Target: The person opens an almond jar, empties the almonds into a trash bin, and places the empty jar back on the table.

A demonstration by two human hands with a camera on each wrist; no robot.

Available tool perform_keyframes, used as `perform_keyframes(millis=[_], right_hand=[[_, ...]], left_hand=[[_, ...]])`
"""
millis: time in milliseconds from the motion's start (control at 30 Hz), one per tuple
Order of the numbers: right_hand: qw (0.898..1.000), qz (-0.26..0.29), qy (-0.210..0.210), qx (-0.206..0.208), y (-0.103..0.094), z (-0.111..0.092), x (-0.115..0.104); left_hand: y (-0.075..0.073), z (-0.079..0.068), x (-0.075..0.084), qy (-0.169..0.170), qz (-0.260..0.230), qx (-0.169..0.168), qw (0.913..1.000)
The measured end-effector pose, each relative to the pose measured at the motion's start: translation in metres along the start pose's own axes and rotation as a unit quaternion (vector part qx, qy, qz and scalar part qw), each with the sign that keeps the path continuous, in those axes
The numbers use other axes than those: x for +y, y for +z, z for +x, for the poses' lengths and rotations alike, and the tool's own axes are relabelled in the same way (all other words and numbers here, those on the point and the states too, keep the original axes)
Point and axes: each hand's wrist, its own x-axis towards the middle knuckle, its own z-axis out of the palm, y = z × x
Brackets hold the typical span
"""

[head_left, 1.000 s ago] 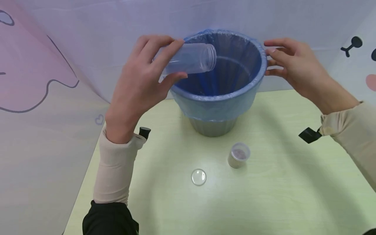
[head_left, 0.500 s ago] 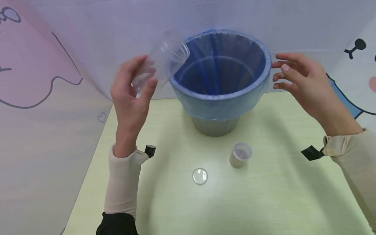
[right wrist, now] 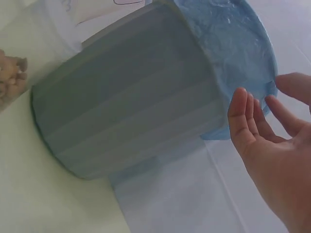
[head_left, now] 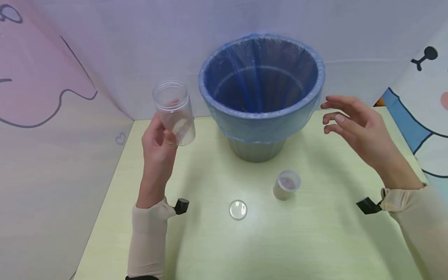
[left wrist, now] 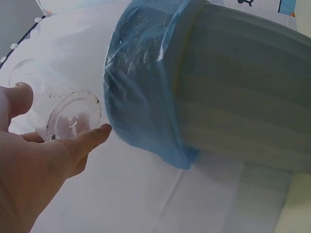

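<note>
My left hand [head_left: 157, 153] grips a clear plastic jar [head_left: 183, 124] left of the bin, its uncapped mouth up and tilted slightly left. Small dark specks cling inside the jar [left wrist: 58, 104] in the left wrist view. My right hand [head_left: 367, 136] hangs in the air right of the bin, fingers loosely bent with nothing in them. Between the hands stands a grey trash bin [head_left: 257, 149] lined with a blue plastic bag [head_left: 260, 126] folded over its rim. Inside it only the liner shows in the head view.
In front of the bin, a small translucent container [head_left: 281, 191] stands on the pale table [head_left: 308, 241]; brownish pieces [right wrist: 10, 77] show in it in the right wrist view. A clear round lid [head_left: 238, 210] lies nearer me. A printed cloth [head_left: 112, 46] hangs behind.
My left hand has drawn the jar away from over the bin, to the left and down, turning it from sideways to mouth-up. My right hand has lowered away from the bin's rim.
</note>
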Motion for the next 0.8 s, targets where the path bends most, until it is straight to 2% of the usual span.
perform_keyframes(millis=[100, 300, 500, 600, 700, 800], right_hand=[[1.0, -0.015, -0.006, -0.019, -0.001, -0.01, 0.007], [0.996, -0.064, -0.014, -0.062, -0.008, -0.03, 0.02], [0.989, -0.084, -0.012, -0.119, -0.013, -0.047, 0.034], [0.986, -0.082, -0.009, -0.143, -0.013, -0.054, 0.042], [0.984, -0.073, -0.005, -0.163, -0.014, -0.06, 0.053], [0.981, -0.067, -0.004, -0.183, -0.014, -0.066, 0.064]], left_hand=[[-0.005, -0.01, -0.009, -0.016, -0.019, 0.002, 0.9997], [-0.017, -0.03, -0.028, -0.057, 0.023, 0.034, 0.9975], [-0.034, -0.052, -0.04, -0.101, 0.048, 0.059, 0.9919], [-0.04, -0.061, -0.042, -0.132, 0.064, 0.074, 0.9863], [-0.042, -0.068, -0.044, -0.17, 0.085, 0.096, 0.9771], [-0.045, -0.077, -0.049, -0.198, 0.118, 0.097, 0.9681]])
